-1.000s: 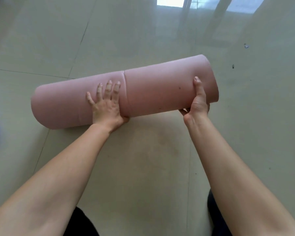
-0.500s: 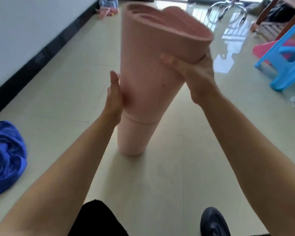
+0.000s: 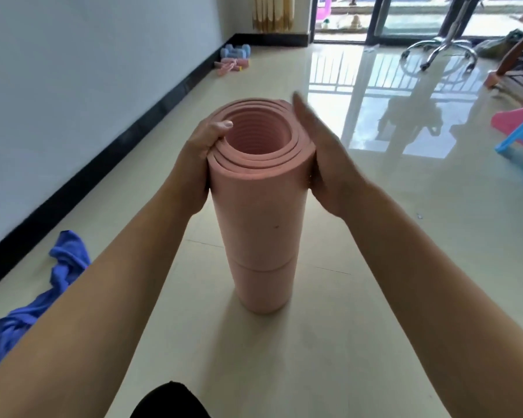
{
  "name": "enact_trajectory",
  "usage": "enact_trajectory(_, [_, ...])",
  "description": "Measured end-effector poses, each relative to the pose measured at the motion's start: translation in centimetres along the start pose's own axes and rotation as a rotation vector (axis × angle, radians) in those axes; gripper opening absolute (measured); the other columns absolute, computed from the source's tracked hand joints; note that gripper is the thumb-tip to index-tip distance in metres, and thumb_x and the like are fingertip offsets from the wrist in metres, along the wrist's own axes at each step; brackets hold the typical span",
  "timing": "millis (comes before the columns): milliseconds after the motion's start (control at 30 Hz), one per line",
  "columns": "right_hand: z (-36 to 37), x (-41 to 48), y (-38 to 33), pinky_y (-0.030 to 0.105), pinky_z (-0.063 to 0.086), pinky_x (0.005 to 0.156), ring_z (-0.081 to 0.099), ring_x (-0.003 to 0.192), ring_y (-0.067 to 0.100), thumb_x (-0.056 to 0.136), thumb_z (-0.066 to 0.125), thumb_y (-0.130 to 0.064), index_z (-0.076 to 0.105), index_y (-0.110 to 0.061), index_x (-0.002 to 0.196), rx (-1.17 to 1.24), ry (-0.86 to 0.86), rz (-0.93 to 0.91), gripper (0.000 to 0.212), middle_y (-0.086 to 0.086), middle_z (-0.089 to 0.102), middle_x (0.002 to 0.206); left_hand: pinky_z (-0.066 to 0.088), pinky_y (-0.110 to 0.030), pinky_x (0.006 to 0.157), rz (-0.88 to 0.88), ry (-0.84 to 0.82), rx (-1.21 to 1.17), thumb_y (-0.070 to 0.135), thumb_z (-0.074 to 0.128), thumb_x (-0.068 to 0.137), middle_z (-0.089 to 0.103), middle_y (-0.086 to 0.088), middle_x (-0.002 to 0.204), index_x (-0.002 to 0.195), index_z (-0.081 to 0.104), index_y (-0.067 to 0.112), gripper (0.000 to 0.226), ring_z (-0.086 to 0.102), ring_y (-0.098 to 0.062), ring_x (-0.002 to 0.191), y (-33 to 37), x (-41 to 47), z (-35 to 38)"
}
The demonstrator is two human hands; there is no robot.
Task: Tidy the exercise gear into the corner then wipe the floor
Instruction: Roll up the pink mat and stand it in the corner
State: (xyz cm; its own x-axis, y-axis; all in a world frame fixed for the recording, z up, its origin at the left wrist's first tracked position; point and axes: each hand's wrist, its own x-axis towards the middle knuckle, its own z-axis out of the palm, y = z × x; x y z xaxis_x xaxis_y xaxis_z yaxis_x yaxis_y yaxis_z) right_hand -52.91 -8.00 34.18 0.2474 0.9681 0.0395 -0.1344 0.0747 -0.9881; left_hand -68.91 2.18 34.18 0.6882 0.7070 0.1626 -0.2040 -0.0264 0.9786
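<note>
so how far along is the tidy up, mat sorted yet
Partly. Done: the pink mat is rolled and stands on end on the floor. In hand: the left hand grips its top rim and the right hand lies flat against its side. Left: the mat is mid-room, not in the corner where the dumbbells lie, and the blue cloth lies crumpled by the wall, so wiping looks unstarted.

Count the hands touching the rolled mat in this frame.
2. The left hand grips the top rim of the upright pink mat, thumb over the edge; the right hand presses flat against its right side.
</note>
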Motion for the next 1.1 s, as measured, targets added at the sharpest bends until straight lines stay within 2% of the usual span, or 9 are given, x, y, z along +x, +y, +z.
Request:
enact_trajectory(67, [-0.1, 1.4, 0.6, 0.045, 0.052, 0.102, 0.072, 0.105, 0.021, 0.067, 0.083, -0.047, 0.07, -0.017, 0.121, -0.049, 0.109, 0.095, 0.063, 0.004, 0.076, 0.111, 0.049, -0.037, 0.098, -0.039, 0.014, -0.009, 0.017, 0.033, 0.1, 0.067, -0.017, 0.122, 0.127, 0.06, -0.001, 0.042, 0.063, -0.031, 0.115, -0.2, -0.1, 0.4])
enact_trajectory(167, [-0.3, 2.5, 1.6, 0.048, 0.058, 0.093, 0.073, 0.097, 0.025, 0.052, 0.075, -0.026, 0.073, -0.017, 0.108, -0.039, 0.277, 0.17, 0.057, 0.007, 0.077, 0.101, 0.047, -0.04, 0.102, -0.12, 0.05, -0.012, 0.02, 0.032, 0.101, 0.064, -0.021, 0.126, 0.129, 0.058, -0.004, 0.045, 0.06, -0.034, 0.119, -0.2, -0.1, 0.3])
enact_trajectory(300, [0.0, 1.9, 1.1, 0.035, 0.053, 0.074, 0.069, 0.083, 0.017, 0.055, 0.065, -0.016, 0.07, -0.021, 0.107, -0.01, 0.291, 0.238, 0.053, 0.0, 0.074, 0.091, 0.037, -0.05, 0.113, -0.213, 0.036, 0.083, 0.015, 0.033, 0.101, 0.058, -0.024, 0.133, 0.134, 0.053, -0.002, 0.042, 0.054, -0.035, 0.127, 1.1, -0.3, 0.2])
enact_trajectory(400, [-0.4, 0.3, 0.2, 0.032, 0.054, 0.074, 0.07, 0.086, 0.017, 0.059, 0.061, -0.011, 0.068, -0.022, 0.113, 0.004, 0.297, 0.292, 0.056, 0.001, 0.075, 0.094, 0.039, -0.052, 0.11, -0.275, 0.074, 0.138, 0.007, 0.05, 0.094, 0.059, -0.02, 0.133, 0.137, 0.05, 0.005, 0.043, 0.055, -0.034, 0.126, 1.9, -1.9, 0.9])
enact_trajectory(600, [-1.9, -5.2, -4.6, 0.028, 0.056, 0.077, 0.072, 0.092, 0.017, 0.064, 0.055, -0.003, 0.069, -0.024, 0.113, 0.057, 0.304, 0.406, 0.055, -0.003, 0.077, 0.095, 0.052, -0.028, 0.086, -0.449, 0.375, 0.119, -0.006, 0.046, 0.078, 0.07, -0.005, 0.11, 0.125, 0.059, 0.016, 0.054, 0.066, -0.02, 0.102, 6.1, -5.3, 6.8])
enact_trajectory(733, [-3.5, -6.3, -13.5, 0.039, 0.056, 0.084, 0.071, 0.096, 0.026, 0.065, 0.055, -0.003, 0.071, -0.022, 0.116, 0.121, 0.334, 0.476, 0.057, 0.009, 0.075, 0.103, 0.047, -0.018, 0.063, -0.567, 0.411, 0.036, -0.01, 0.04, 0.079, 0.066, 0.008, 0.083, 0.118, 0.062, 0.015, 0.052, 0.059, -0.008, 0.073, 14.1, -3.2, 10.6])
enact_trajectory(900, [-6.9, -5.2, -28.8, 0.051, 0.053, 0.096, 0.068, 0.108, 0.034, 0.064, 0.056, -0.005, 0.07, -0.022, 0.121, 0.106, 0.284, 0.451, 0.061, 0.014, 0.073, 0.113, 0.046, -0.017, 0.061, -0.614, 0.268, 0.072, -0.009, 0.042, 0.081, 0.067, 0.008, 0.087, 0.118, 0.062, 0.02, 0.051, 0.058, -0.008, 0.074, 28.3, 2.9, 15.8])
enact_trajectory(967, [-8.9, -5.0, -35.5, 0.054, 0.052, 0.1, 0.067, 0.111, 0.034, 0.065, 0.056, -0.004, 0.068, -0.022, 0.125, 0.116, 0.275, 0.416, 0.063, 0.013, 0.072, 0.116, 0.05, -0.019, 0.067, -0.579, 0.211, 0.11, -0.008, 0.044, 0.081, 0.069, 0.005, 0.093, 0.123, 0.058, 0.018, 0.052, 0.062, -0.013, 0.081, 34.9, 5.6, 18.7])
enact_trajectory(1100, [-10.9, -2.2, -43.4, 0.048, 0.055, 0.098, 0.068, 0.11, 0.029, 0.067, 0.054, 0.0, 0.069, -0.024, 0.123, 0.083, 0.204, 0.297, 0.063, 0.009, 0.073, 0.116, 0.055, -0.041, 0.09, -0.488, 0.163, 0.151, -0.005, 0.049, 0.078, 0.064, -0.007, 0.119, 0.131, 0.053, 0.027, 0.062, 0.063, -0.027, 0.108, 41.1, 10.1, 20.8])
